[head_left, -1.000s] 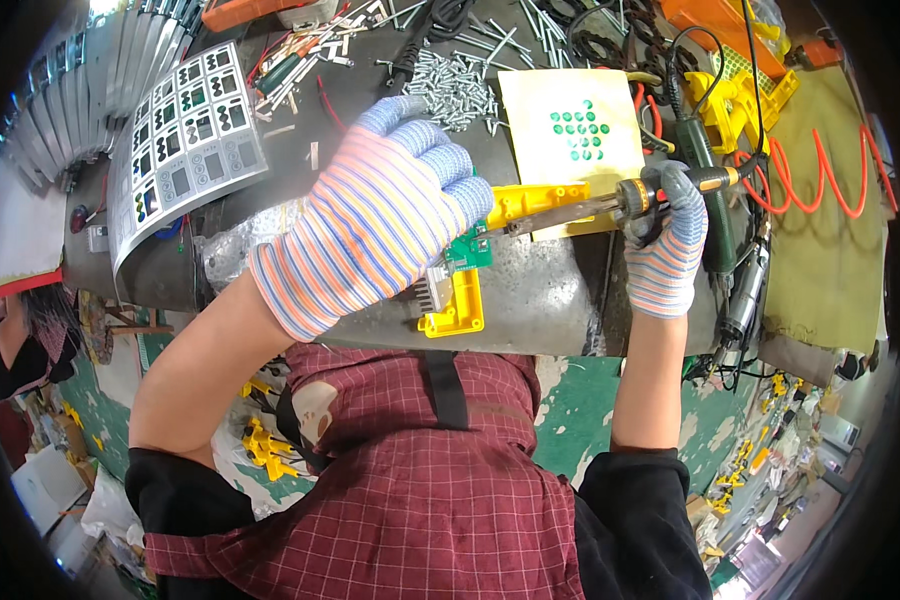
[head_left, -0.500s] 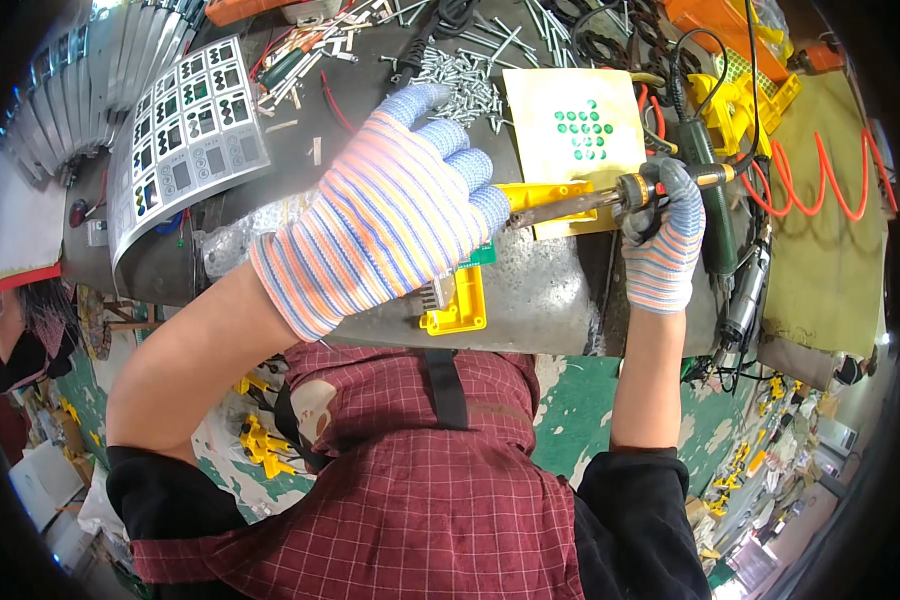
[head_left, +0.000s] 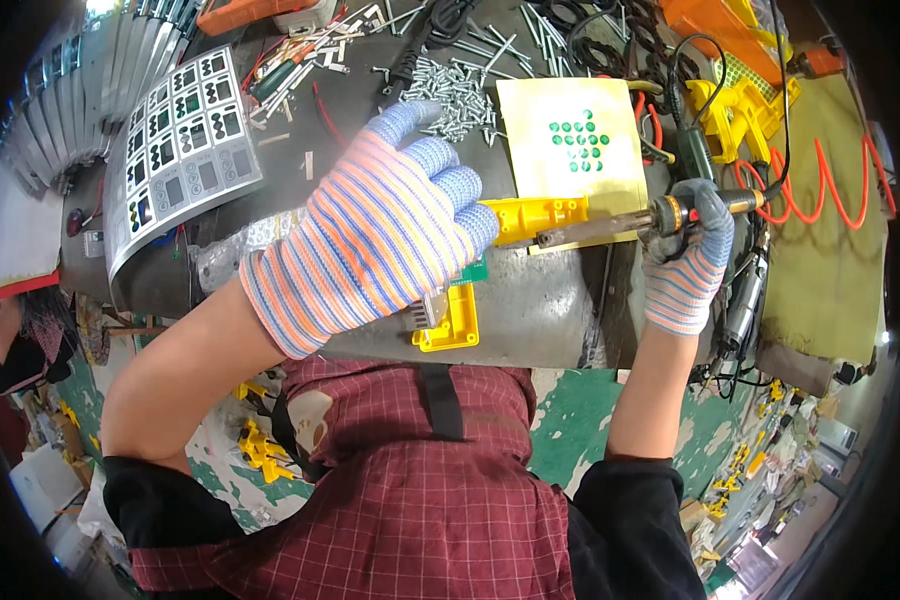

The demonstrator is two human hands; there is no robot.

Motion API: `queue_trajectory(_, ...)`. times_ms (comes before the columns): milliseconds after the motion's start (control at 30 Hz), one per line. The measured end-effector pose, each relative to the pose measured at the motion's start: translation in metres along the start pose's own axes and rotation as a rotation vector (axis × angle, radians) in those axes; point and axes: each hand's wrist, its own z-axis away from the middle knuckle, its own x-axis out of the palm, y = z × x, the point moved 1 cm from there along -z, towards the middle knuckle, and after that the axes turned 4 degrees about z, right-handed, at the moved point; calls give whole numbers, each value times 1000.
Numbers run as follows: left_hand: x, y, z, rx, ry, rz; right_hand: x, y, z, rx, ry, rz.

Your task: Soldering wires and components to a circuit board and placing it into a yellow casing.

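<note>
Moved right hand [head_left: 690, 248] and soldering iron [head_left: 620, 224] rightward, slightly down since the earlier frame, leaving tip [head_left: 548, 239] farther from left hand [head_left: 380, 225]. Wrapped round the iron's handle [head_left: 741, 200] with right grip. Curled left grip over green board [head_left: 476, 270] and yellow casing [head_left: 461, 316] on bench [head_left: 540, 310]; can't tell if pinching, fingertips hidden. For iron: probably light, stiff, maybe hot; take by handle. For board: likely fragile; take by edges.

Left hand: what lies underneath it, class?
Parts of a green circuit board, a grey finned piece and a yellow casing show past the left hand; whatever it covers cannot be seen.
</note>
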Motion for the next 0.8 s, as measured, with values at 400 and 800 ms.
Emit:
queue_trajectory(400, 0, 0, 1, -44, -13, 54, -2, 1, 8, -49, -18, 52)
queue_trajectory(800, -2, 1, 3, -57, 7, 86, -5, 4, 13, -73, -83, 17)
